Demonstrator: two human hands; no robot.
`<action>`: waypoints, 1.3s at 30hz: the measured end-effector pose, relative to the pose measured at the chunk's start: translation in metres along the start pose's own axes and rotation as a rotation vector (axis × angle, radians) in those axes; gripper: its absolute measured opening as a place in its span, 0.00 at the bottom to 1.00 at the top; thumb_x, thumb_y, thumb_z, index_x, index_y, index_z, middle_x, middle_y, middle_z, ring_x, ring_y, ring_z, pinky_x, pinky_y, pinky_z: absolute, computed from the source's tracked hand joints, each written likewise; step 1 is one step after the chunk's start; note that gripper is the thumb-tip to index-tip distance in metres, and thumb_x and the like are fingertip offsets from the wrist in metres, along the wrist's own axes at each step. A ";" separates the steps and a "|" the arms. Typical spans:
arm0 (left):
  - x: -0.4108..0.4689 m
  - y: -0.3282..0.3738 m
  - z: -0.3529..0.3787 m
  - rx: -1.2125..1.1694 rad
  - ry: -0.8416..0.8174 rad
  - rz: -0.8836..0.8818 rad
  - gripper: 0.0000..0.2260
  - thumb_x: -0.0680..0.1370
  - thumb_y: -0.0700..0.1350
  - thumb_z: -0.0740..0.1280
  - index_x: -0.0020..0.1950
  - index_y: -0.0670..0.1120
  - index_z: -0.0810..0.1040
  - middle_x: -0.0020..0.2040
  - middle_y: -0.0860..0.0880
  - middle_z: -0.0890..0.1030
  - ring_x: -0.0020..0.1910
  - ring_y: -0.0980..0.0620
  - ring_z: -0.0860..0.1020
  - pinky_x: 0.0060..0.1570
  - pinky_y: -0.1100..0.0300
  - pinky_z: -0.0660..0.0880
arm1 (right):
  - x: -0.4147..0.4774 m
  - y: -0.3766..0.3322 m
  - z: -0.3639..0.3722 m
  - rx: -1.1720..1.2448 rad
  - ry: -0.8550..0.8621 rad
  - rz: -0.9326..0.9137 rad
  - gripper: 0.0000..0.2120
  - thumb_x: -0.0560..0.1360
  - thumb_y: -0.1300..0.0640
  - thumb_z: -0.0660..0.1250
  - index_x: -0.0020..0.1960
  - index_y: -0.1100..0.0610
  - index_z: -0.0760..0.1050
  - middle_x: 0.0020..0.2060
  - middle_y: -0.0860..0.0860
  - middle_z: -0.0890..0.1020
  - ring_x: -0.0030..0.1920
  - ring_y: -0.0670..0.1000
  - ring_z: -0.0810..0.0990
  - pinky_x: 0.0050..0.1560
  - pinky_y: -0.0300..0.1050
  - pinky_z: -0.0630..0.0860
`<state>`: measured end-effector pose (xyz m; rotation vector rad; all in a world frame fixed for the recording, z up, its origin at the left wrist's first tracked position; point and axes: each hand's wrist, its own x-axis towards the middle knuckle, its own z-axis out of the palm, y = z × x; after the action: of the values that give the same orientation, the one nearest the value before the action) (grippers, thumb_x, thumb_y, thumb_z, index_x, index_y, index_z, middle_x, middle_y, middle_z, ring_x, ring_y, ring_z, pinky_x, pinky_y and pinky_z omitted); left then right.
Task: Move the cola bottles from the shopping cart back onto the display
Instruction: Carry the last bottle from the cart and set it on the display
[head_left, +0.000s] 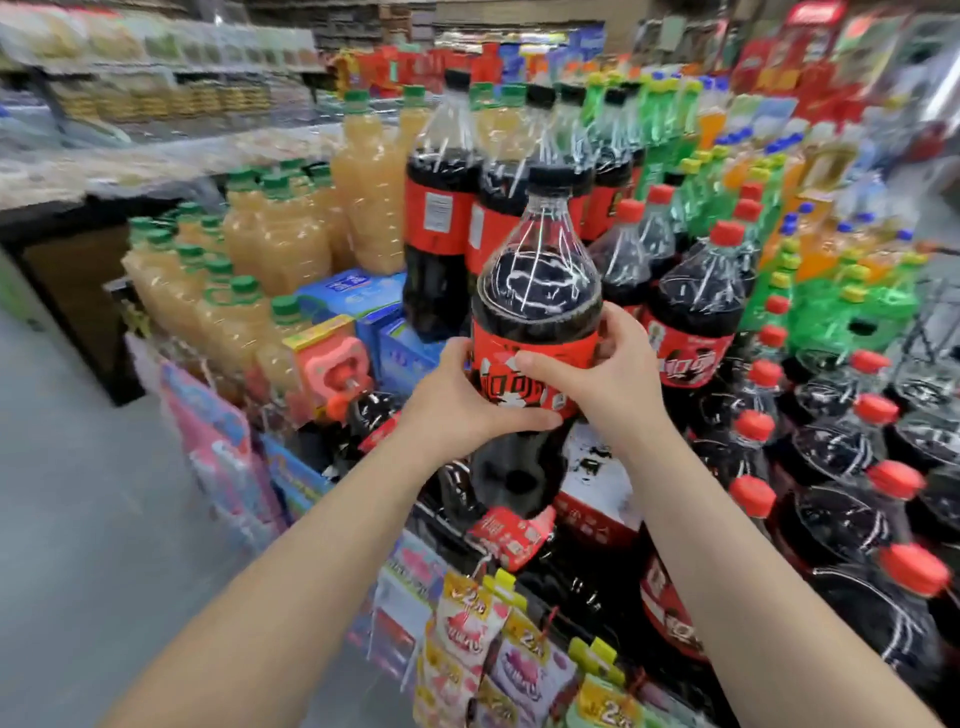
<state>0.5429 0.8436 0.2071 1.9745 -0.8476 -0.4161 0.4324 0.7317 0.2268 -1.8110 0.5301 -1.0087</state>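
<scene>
Cola bottle (537, 280), large, black cap, red label: centre of frame, upright, held in front of the display. Left hand (457, 395) and right hand (608, 374): fingers wrapped round the label from either side. Black-capped cola bottles (441, 208): standing just behind. Red-capped cola bottles (696, 312): right, packed in rows. Juice bottles (280, 244), green caps: upper left. Snack packets (493, 649): hanging, bottom centre.
</scene>
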 end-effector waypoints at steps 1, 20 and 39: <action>0.011 0.000 0.006 -0.014 -0.020 0.014 0.40 0.51 0.61 0.81 0.57 0.57 0.65 0.50 0.63 0.77 0.52 0.57 0.79 0.57 0.54 0.76 | 0.004 0.002 -0.005 -0.018 -0.008 0.003 0.29 0.53 0.43 0.82 0.52 0.46 0.78 0.51 0.47 0.83 0.52 0.46 0.82 0.52 0.51 0.80; 0.098 -0.055 0.074 -0.113 -0.191 0.138 0.43 0.54 0.60 0.77 0.65 0.47 0.69 0.60 0.47 0.76 0.60 0.51 0.77 0.61 0.52 0.74 | 0.023 0.099 -0.004 0.019 0.145 0.343 0.41 0.60 0.49 0.81 0.69 0.44 0.67 0.59 0.41 0.78 0.57 0.37 0.77 0.53 0.35 0.76; 0.100 -0.103 0.081 -0.016 -0.482 -0.026 0.34 0.72 0.46 0.71 0.75 0.50 0.62 0.66 0.48 0.71 0.60 0.51 0.77 0.63 0.52 0.74 | 0.001 0.136 0.048 -0.049 0.210 0.679 0.27 0.70 0.42 0.72 0.64 0.42 0.65 0.59 0.41 0.75 0.61 0.46 0.73 0.64 0.47 0.70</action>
<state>0.6065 0.7579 0.0815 1.8982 -1.1095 -0.9357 0.4831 0.6964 0.0967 -1.4037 1.2078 -0.7084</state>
